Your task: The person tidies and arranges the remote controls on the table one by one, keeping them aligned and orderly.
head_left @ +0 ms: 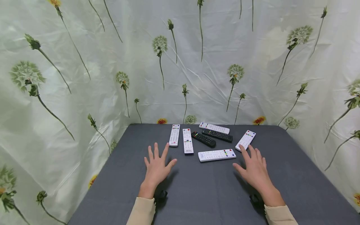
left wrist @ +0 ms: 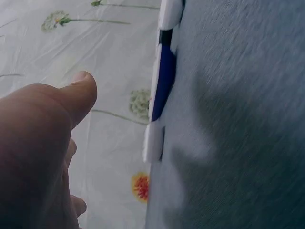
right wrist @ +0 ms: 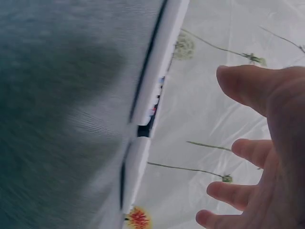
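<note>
My left hand [head_left: 156, 168] hovers over the dark table with fingers spread and nothing in it. Just beyond its fingertips lies a white remote control [head_left: 174, 135], with a second white remote [head_left: 187, 141] to the right. My right hand [head_left: 254, 170] is spread too, holding nothing; its fingertips overlap the near end of a tilted white remote [head_left: 246, 139] in the head view. Between the hands a white remote [head_left: 217, 155] lies crosswise. Behind it are a black remote [head_left: 203, 139], a longer black remote [head_left: 217, 135] and a white one [head_left: 214, 128] at the back.
The dark grey cloth-covered table [head_left: 197, 193] ends at a pale curtain [head_left: 180, 78] printed with dandelions, which hangs behind it and along both sides. Black wrist devices [head_left: 162, 195] sit under both wrists, by the beige sleeves [head_left: 142, 211].
</note>
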Motion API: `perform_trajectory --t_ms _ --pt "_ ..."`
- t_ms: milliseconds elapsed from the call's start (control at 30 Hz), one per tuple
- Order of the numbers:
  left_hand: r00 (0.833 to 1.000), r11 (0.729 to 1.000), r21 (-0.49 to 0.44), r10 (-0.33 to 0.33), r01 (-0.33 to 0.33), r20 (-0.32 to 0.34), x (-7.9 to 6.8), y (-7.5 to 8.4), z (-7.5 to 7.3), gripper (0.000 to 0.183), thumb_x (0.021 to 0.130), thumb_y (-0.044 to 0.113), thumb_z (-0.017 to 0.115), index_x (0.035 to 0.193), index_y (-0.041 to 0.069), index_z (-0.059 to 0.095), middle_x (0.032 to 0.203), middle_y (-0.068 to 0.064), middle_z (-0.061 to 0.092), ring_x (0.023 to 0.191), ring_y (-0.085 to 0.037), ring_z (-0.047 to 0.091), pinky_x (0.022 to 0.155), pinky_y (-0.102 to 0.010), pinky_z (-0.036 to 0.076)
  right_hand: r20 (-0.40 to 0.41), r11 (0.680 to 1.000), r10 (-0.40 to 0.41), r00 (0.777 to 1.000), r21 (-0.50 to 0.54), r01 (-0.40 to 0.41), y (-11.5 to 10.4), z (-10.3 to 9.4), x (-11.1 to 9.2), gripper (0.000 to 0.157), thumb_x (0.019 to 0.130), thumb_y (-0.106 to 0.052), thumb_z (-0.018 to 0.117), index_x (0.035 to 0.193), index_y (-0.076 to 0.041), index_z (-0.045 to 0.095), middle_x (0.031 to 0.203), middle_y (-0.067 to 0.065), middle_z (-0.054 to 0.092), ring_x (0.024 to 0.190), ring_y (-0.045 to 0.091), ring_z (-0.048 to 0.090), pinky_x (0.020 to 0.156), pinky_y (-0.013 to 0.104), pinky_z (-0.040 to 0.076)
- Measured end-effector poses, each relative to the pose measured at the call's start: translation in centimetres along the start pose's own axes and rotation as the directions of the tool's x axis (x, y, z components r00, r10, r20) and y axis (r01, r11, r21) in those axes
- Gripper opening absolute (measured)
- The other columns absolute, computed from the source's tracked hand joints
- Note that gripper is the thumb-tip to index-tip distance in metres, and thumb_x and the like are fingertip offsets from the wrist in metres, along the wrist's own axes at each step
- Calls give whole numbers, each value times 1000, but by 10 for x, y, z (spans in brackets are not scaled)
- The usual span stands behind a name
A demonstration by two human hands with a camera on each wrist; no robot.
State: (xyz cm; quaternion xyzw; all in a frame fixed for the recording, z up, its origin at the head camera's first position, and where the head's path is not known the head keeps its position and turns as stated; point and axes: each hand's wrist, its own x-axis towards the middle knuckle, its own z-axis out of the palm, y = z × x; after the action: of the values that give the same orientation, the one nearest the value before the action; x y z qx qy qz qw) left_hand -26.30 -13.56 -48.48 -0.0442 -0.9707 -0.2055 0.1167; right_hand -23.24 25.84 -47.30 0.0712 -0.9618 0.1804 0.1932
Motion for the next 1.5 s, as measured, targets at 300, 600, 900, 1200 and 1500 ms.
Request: perform_trajectory --t_ms 300,600,900,1200,1500 --pt "999 997 -76 26 -29 -35 12 10 -25 86 93 62 61 161 39 15 167 -18 0 151 -44 -4 109 -73 20 41 994 -47 998 97 43 0 -26 21 81 92 -30 74 156 -6 32 147 34 34 131 57 32 93 75 35" --pt "990 975 -170 137 -141 -37 28 36 -29 77 94 49 68 159 33 31 162 -19 23 146 -40 27 101 -65 41 200 965 -8 980 260 -45 0 -28 42 77 98 -44 63 157 -6 32 149 29 39 132 49 42 98 68 37" --pt "966 952 -182 256 -245 40 39 58 -1 74 90 50 72 154 26 43 140 -14 55 124 -33 55 94 -54 49 294 923 66 954 346 -170 5 -12 60 69 99 -42 62 152 -3 39 141 30 51 121 45 56 89 58 49" --pt "947 900 -422 225 -111 230 53 79 30 69 88 38 78 147 13 52 117 -14 69 106 -27 65 88 -47 52 373 904 142 917 327 -273 9 8 66 60 101 -32 59 147 3 44 138 35 51 126 50 50 95 60 46" --pt "922 845 -516 79 140 379 56 93 47 54 91 32 75 134 0 62 108 -11 70 73 -12 69 73 -32 56 392 895 160 906 329 -300 8 20 65 58 100 -27 59 146 5 44 137 36 51 124 51 50 93 59 47"
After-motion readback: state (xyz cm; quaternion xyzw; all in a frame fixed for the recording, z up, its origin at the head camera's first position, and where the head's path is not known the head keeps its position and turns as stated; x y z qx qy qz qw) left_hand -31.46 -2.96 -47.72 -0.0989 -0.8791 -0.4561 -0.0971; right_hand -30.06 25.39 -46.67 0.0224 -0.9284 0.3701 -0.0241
